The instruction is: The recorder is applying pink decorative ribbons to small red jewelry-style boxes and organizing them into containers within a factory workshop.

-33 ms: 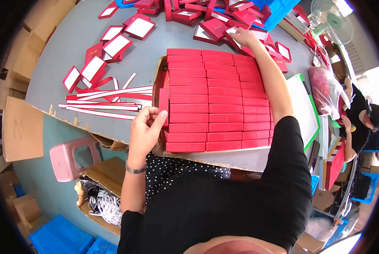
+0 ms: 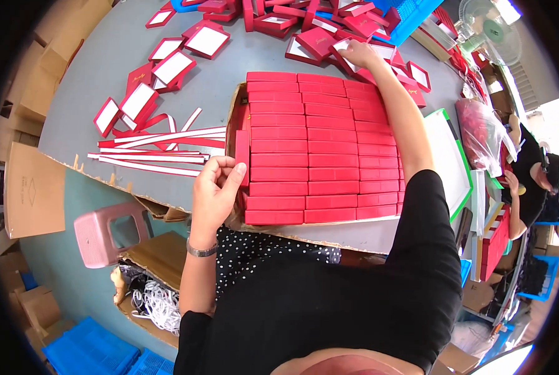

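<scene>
A cardboard carton (image 2: 236, 103) on the table is packed with rows of small red boxes (image 2: 332, 147) stood on edge. At its left side, my left hand (image 2: 217, 184) is closed, thumb and fingers pinching a narrow red box (image 2: 242, 153) that stands upright against the rows. My right arm stretches across the carton's right part to the far pile. There my right hand (image 2: 357, 55) has its fingers bent over the edge of a red box with a white inside (image 2: 341, 45); the fingertips are partly hidden.
Loose red boxes with white insides (image 2: 207, 40) lie across the far table and down its left. Red-and-white ribbons (image 2: 154, 147) lie left of the carton. A green-edged white board (image 2: 445, 162) is on the right. Below stand a pink stool (image 2: 95, 234) and a co-worker sits far right.
</scene>
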Tool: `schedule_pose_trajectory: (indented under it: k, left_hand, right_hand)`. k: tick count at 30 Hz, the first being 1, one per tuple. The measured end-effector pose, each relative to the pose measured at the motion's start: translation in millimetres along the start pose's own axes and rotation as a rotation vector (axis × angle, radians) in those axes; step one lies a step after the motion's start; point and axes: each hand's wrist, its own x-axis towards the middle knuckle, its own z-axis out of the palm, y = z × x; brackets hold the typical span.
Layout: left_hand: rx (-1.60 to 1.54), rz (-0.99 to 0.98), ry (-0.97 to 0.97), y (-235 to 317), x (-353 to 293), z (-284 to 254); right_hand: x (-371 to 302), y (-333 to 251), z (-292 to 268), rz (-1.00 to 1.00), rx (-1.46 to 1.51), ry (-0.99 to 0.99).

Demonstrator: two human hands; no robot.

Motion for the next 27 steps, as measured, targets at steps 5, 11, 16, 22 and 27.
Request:
schedule_pose_trajectory:
  k: [5, 11, 16, 22, 27]
  left_hand:
    - [-0.193, 0.029, 0.09, -4, -13, -6]
    - [-0.238, 0.075, 0.141, -10, -37, -12]
    - [-0.368, 0.203, 0.175, -9, -71, -23]
    - [-0.636, 0.453, -0.082, 13, -96, -26]
    - [-0.989, 0.041, 0.019, -4, -149, -58]
  right_hand:
    - [-6, 8, -19, -0.211, 0.147, -0.073]
    - [-44, 13, -25, -0.231, -0.096, 0.117]
    - [-181, -71, -96, -0.676, 0.88, 0.099]
    - [-323, -145, -95, -1.204, 1.073, -0.679]
    - [-339, -197, -69, -1.033, 1.005, -0.816]
